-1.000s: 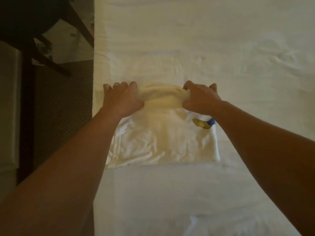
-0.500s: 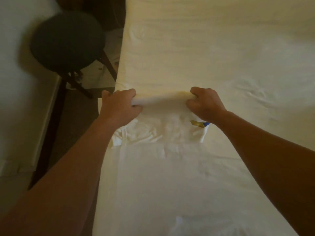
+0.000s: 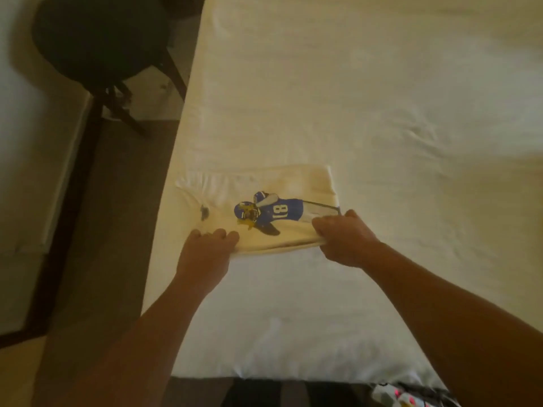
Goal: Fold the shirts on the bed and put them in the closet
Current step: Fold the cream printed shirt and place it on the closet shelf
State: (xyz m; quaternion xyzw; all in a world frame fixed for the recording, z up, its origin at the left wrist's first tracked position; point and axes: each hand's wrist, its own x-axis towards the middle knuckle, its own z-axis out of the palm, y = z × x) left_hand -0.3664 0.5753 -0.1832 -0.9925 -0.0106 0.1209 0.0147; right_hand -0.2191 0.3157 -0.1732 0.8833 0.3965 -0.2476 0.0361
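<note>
A cream shirt [image 3: 296, 183] lies folded into a small rectangle near the left edge of the white bed [image 3: 367, 113]. Its top face shows a printed football player in a blue number 18 jersey. My left hand [image 3: 207, 249] grips the shirt's near left corner, fingers curled over the top. At the near right corner my right hand [image 3: 342, 239] grips the fold the same way. The shirt's near edge is slightly raised between both hands.
A dark round stool [image 3: 97, 39] on dark legs stands on the floor left of the bed. White furniture [image 3: 26, 142] with a dark frame runs along the far left. A patterned fabric [image 3: 411, 396] peeks out at the bed's near edge, bottom right.
Both hands carried the shirt's far edge toward me, folding it over. The printed player now faces up and the shirt is a smaller rectangle.
</note>
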